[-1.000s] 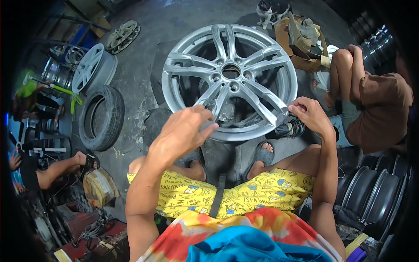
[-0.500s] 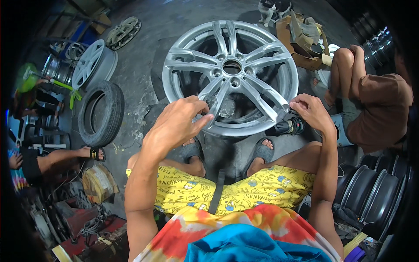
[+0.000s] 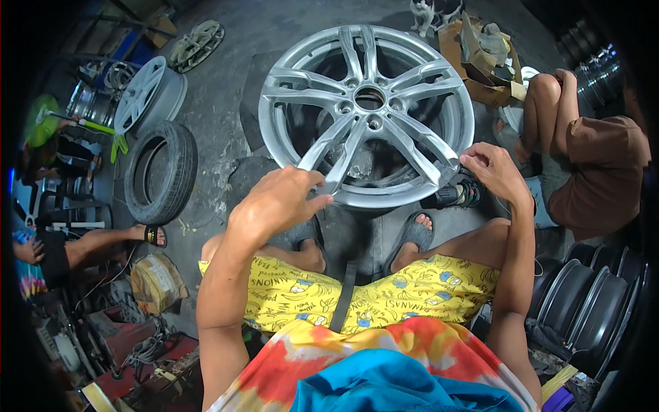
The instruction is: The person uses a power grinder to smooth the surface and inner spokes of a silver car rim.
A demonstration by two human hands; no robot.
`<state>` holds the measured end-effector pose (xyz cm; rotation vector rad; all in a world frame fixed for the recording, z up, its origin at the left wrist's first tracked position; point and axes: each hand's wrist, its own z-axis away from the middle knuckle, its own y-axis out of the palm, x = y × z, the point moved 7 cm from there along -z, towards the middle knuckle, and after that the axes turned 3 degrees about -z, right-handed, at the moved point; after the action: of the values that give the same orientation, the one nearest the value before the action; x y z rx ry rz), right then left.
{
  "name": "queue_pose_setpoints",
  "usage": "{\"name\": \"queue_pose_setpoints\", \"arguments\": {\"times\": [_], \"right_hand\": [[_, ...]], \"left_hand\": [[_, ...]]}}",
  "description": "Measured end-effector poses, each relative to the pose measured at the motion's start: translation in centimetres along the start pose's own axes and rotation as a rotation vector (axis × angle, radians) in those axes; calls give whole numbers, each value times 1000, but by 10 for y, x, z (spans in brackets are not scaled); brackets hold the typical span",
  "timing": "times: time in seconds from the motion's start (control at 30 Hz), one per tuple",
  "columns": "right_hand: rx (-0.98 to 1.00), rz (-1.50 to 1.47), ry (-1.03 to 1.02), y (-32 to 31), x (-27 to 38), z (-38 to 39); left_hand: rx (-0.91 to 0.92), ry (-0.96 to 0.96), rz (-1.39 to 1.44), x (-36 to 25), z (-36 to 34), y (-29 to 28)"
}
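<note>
A silver multi-spoke alloy wheel (image 3: 401,89) lies face up in front of me, above the floor. My left hand (image 3: 274,206) is at its lower-left rim, fingers bent and thumb toward the rim; whatever is between the fingertips is too small to make out. My right hand (image 3: 498,178) pinches at the lower-right rim, where a small dark patch shows by the fingertips; I cannot tell what it is. Below that side of the wheel lies a black cylindrical tool (image 3: 453,195).
Co-workers sit at right (image 3: 597,178) and left (image 3: 96,244). A tyre (image 3: 171,192) and spare wheel (image 3: 158,103) stand left. A cat (image 3: 425,14) and open carton (image 3: 487,82) are at top right, stacked black rims (image 3: 583,302) lower right, a red machine (image 3: 110,343) lower left.
The view has shifted slightly, so the scene sits higher. My left hand has dipped a little against the rim since half a second ago; my right hand stays by the same spot.
</note>
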<state>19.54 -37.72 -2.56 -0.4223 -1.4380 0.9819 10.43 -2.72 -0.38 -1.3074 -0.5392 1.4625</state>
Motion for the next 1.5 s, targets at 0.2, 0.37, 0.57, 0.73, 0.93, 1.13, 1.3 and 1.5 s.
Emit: {"name": "queue_pose_setpoints", "arguments": {"times": [0.2, 0.37, 0.57, 0.73, 0.93, 1.13, 1.3, 1.5], "right_hand": [[-9, 17, -47, 1, -4, -1], [0, 16, -36, 3, -5, -1], [-29, 26, -48, -2, -4, 2], [-154, -26, -56, -16, 5, 1], [-641, -115, -193, -86, -26, 18], [-677, -86, 107, -48, -173, 94], [-429, -562, 527, 87, -299, 116], [-527, -718, 651, 206, -367, 92]], "left_hand": [[394, 106, -225, -31, 7, 59], [783, 276, -258, -68, 33, 152], [788, 315, -300, -65, 31, 172], [638, 255, -328, -59, 13, 156], [439, 326, -49, -73, 4, 98], [-32, 159, 266, -48, 1, 5], [-175, 75, 127, -16, 4, -28], [-410, 82, 310, -11, -18, -27]]}}
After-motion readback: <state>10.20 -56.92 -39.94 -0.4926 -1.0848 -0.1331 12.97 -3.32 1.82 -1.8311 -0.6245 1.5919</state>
